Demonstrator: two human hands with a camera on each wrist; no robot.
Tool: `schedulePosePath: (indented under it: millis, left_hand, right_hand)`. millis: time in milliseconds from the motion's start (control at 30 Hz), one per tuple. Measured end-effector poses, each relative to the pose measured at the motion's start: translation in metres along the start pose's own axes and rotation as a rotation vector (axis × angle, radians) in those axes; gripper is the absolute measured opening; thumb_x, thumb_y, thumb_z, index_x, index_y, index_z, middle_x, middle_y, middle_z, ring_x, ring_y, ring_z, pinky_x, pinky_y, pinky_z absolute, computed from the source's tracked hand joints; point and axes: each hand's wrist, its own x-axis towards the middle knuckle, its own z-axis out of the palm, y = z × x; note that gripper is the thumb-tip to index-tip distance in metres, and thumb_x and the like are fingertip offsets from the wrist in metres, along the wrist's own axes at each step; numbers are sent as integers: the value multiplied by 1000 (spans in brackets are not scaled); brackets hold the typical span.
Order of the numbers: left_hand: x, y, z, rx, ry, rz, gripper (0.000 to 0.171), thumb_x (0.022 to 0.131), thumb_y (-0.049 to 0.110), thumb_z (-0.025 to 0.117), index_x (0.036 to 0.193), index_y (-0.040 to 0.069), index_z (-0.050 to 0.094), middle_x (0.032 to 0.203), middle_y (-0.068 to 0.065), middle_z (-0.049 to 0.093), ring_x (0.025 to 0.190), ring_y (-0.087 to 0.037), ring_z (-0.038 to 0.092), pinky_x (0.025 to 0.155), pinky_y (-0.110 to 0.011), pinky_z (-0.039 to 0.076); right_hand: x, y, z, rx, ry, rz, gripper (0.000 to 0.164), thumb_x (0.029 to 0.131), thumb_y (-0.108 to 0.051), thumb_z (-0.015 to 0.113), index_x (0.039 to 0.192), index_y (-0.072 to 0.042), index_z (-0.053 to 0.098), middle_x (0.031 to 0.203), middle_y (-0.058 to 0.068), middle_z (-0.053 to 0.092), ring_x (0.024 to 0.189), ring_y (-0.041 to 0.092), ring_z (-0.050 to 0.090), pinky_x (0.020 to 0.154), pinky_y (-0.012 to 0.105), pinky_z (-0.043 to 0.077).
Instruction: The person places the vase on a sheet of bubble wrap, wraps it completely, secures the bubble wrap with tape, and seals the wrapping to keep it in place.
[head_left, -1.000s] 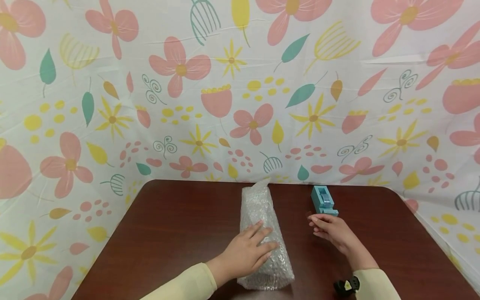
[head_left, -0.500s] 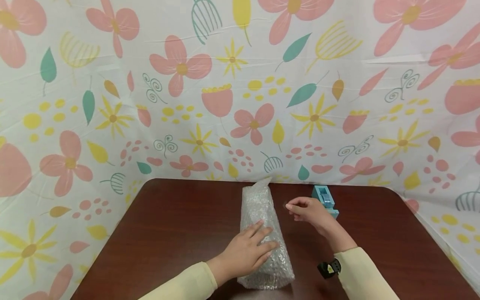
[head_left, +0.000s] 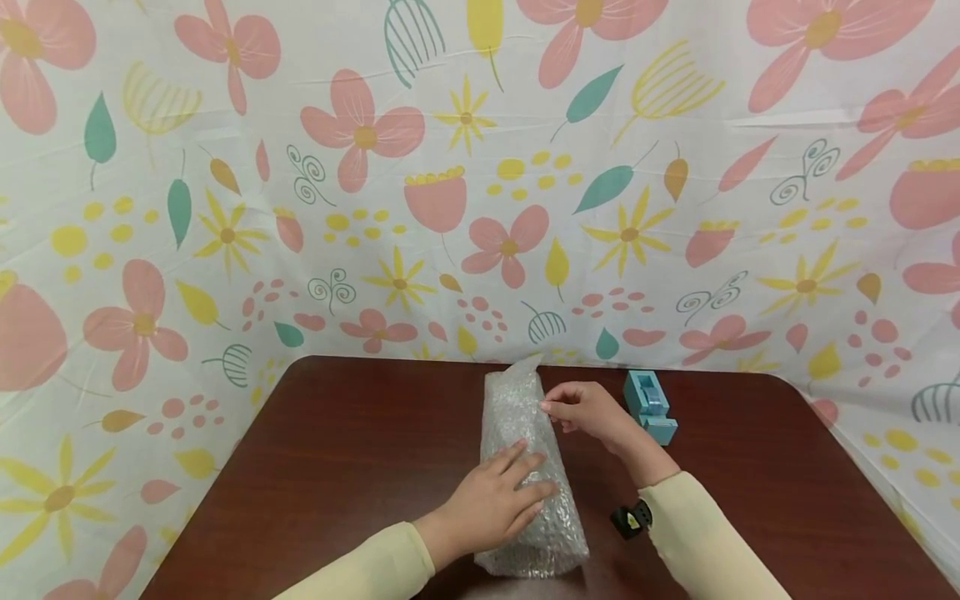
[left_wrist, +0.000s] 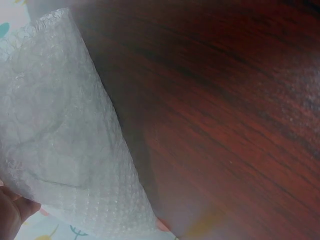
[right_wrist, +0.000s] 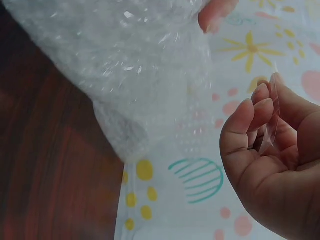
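Note:
A long bundle in clear bubble wrap lies lengthwise on the table, its far end crumpled to a point. My left hand rests on its near half with fingers spread and straight. Close to the bundle's upper right edge is my right hand. In the right wrist view that hand pinches a short piece of clear tape between thumb and fingers. The bubble wrap fills the upper left there. A light blue tape dispenser stands right of the right hand, holding a roll of clear tape.
The dark reddish-brown table has rounded far corners. Behind it and along both sides hangs a white cloth printed with flowers and leaves. A black device is strapped at the right wrist.
The right hand has moved left from the tape dispenser to the bubble wrap's edge, carrying the tape. The dispenser's front is uncovered again. My left hand has stayed in place.

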Motion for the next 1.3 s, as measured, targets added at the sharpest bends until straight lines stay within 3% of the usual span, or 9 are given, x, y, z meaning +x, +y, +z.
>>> schedulePosePath:
  millis: [233, 433, 567, 800, 1067, 1300]
  left_hand:
    - [-1, 0, 1, 5, 13, 6, 34, 107, 38, 52, 138, 33, 62, 148, -3, 58, 139, -30, 57, 107, -39, 55]
    - [-1, 0, 1, 4, 22, 8, 33, 107, 38, 53, 138, 33, 62, 148, -3, 58, 140, -30, 56, 107, -40, 55]
    - [-1, -1, 1, -14, 18, 5, 33, 107, 38, 52, 138, 32, 61, 148, -3, 57, 141, -30, 55, 107, -40, 55]
    - [-1, 0, 2, -7, 34, 7, 32, 106, 38, 54, 137, 32, 62, 147, -3, 58, 139, -30, 57, 106, -40, 55]
    - [-1, 0, 1, -10, 20, 5, 33, 106, 37, 53, 138, 32, 61, 148, -3, 57, 140, -29, 56, 107, -40, 55]
    - [0, 1, 1, 13, 48, 12, 31, 105, 38, 55, 135, 33, 63, 145, -2, 59, 138, -29, 58, 106, -39, 55]
  right_hand:
    - [15, -6, 12, -91, -36, 37, 19, 97, -17, 69, 102, 1, 75, 84, 2, 65, 74, 15, 58, 72, 34, 59]
    - [24, -13, 16, -102, -91, -2, 19, 98, -16, 68, 101, 2, 74, 75, -1, 60, 59, 12, 48, 61, 27, 47]
    - [30, -16, 19, -109, -130, -9, 20, 98, -15, 68, 101, 4, 74, 72, -2, 59, 57, 11, 46, 60, 28, 46]
    - [40, -14, 23, -177, -146, 70, 17, 97, -16, 70, 95, 0, 75, 72, 0, 60, 55, 10, 45, 60, 28, 47]
    - [43, -9, 30, -203, -160, 130, 13, 94, -11, 71, 93, -1, 77, 55, -5, 48, 52, 8, 42, 54, 22, 45]
    - [45, -11, 31, -221, -199, 161, 13, 94, -13, 72, 92, 0, 75, 58, -4, 48, 52, 9, 39, 55, 23, 45]
